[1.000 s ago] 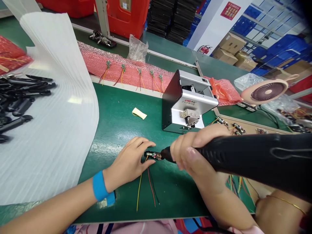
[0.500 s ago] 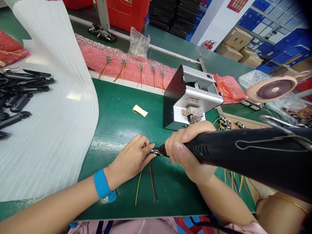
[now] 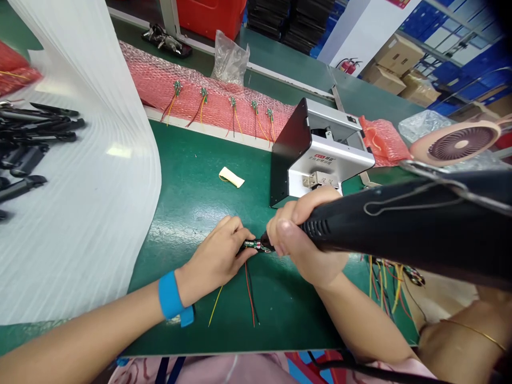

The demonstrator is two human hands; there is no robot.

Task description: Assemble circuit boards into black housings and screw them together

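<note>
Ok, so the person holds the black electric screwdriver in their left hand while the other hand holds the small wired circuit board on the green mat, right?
Not quite: the black electric screwdriver is in the right hand, not the left, as the head view shows. The left hand does hold the small wired circuit board on the green mat.

The circuit board (image 3: 256,245) shows parts too small to tell, its ends hidden by the 2 hands (image 3: 214,261) (image 3: 300,240).
</note>
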